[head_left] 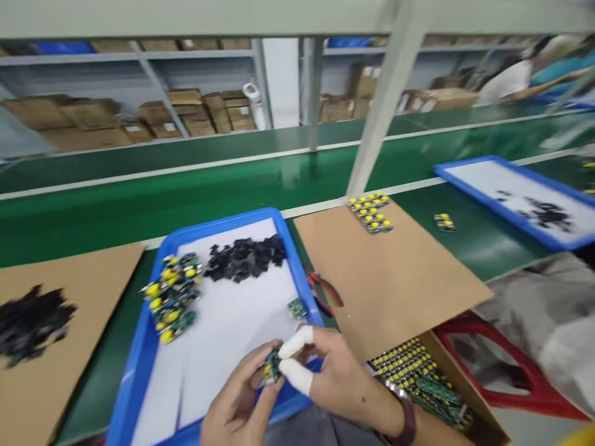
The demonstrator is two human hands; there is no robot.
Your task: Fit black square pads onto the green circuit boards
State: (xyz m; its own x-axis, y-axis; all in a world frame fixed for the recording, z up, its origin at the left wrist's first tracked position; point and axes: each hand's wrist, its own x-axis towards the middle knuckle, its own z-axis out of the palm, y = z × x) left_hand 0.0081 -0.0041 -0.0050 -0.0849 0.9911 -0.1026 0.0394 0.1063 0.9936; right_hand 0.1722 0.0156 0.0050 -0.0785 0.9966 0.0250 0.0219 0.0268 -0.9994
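Note:
Over the near edge of a blue tray (134,371) with a white base, my left hand (244,396) grips a small circuit board (272,364) with a yellow part on it. My right hand (320,365), white covers on its thumb and a finger, pinches at the same board from the other side. Inside the tray, a heap of circuit boards with yellow parts (171,297) lies at the left. Black pieces (246,257) are piled at the back, and one green board (296,308) lies near the right rim.
Red-handled pliers (328,291) rest between the tray and a cardboard sheet (395,272), which bears rows of yellow-topped boards (370,212). Below it, a box (483,415) holds many boards. Another cardboard sheet (93,291) lies left; a second tray (511,214) sits right. A metal post (383,105) rises behind.

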